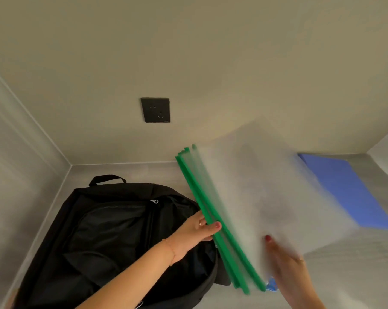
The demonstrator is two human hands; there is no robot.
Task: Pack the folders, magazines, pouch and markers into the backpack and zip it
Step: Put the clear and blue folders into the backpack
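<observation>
Your left hand (197, 230) and right hand (284, 257) both grip the green-spined folders (244, 197), raised just beside the open backpack (112, 230); next, angle them down into its mouth.

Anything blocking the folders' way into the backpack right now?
Nothing visible. Both hands hold the folders right beside the backpack, whose opening gapes; only the left hand lies between them.

We see a grey table (355, 275) set into a wall corner. A black backpack (112, 237) lies open on it at the left; well to the backpack's right lies a blue folder (349, 192).
</observation>
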